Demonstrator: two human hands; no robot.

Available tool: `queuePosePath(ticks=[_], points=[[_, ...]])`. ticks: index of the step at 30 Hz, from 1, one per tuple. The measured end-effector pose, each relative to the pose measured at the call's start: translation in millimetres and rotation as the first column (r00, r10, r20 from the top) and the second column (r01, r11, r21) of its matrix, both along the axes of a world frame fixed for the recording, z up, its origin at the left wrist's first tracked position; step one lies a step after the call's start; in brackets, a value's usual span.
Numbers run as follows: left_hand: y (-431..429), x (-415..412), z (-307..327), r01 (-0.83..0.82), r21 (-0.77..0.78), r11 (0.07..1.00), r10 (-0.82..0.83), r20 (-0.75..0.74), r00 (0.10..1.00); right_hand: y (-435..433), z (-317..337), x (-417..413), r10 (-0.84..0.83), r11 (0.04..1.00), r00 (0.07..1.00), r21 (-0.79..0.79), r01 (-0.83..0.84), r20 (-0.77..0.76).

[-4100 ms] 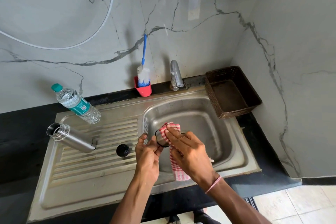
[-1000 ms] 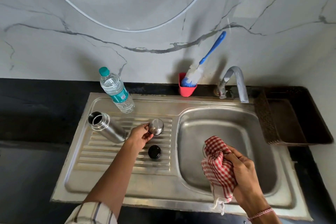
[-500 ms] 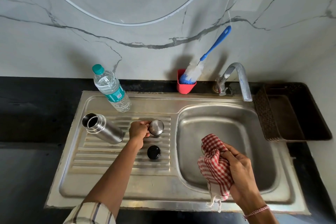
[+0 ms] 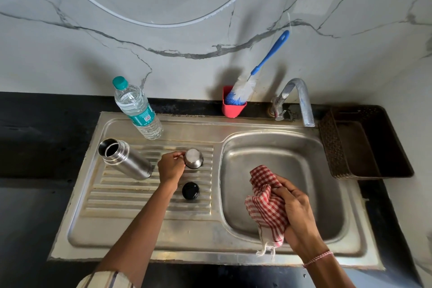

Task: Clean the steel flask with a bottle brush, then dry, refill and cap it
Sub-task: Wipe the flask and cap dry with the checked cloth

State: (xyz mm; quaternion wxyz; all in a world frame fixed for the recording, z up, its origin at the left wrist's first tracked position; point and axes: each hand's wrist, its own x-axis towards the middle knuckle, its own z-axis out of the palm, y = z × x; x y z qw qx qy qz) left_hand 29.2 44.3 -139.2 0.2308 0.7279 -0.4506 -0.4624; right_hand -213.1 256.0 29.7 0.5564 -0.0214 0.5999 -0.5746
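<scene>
A stainless steel sink unit with a ribbed drainboard (image 4: pixel 140 229) sat in a black stone counter (image 4: pixel 35 136) below a grey-veined white marble wall (image 4: pixel 93 42). On the drainboard the person's left hand (image 4: pixel 170 167), arm reaching forward, curled thumb and forefinger against the side of a small upturned steel cup lid (image 4: pixel 193 158). A round black stopper (image 4: pixel 190 190) lay just nearer the camera. The right hand (image 4: pixel 297 215) gripped a bunched red-and-white checked cloth (image 4: pixel 264 206) over the basin, fingers wrapped round it.

The cylindrical steel flask (image 4: pixel 126 159) stood uncapped on its base at the drainboard's left, beside the left hand. Its open mouth faced up, and its long axis ran in frame from lower right to upper left. A clear plastic water bottle with a green cap (image 4: pixel 138 107) stood behind it. A blue-handled bottle brush with white bristles (image 4: pixel 245 89) leaned in a red holder (image 4: pixel 233 107) against the wall, left of the curved metal tap (image 4: pixel 301 100). A brown woven basket (image 4: pixel 334 147) sat on the counter at right.
</scene>
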Motion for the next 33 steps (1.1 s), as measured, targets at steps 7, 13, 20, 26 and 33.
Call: queuePosePath(ticks=[7,13,20,26,33], points=[[60,-34,102,-0.019,-0.371,0.928,-0.060,-0.200,0.978,-10,6,-6,0.040,0.990,0.994,-0.139,-0.026,0.104],[130,-83,164,0.278,0.011,0.961,-0.179,-0.741,0.647,-11,13,-5,0.154,0.952,0.976,-0.287,-0.105,0.152],[163,-98,200,0.208,-0.085,0.974,-0.208,-0.690,0.693,-2,15,-11,0.235,0.911,0.957,-0.381,-0.155,0.171],[181,-108,219,0.108,-0.202,0.973,-0.203,-0.544,0.814,7,10,-9,0.210,0.888,0.977,-0.410,-0.208,-0.042],[188,-105,220,0.156,-0.439,0.885,-0.320,-0.331,0.888,18,24,-11,0.250,0.838,0.725,-0.233,-0.494,-0.641]])
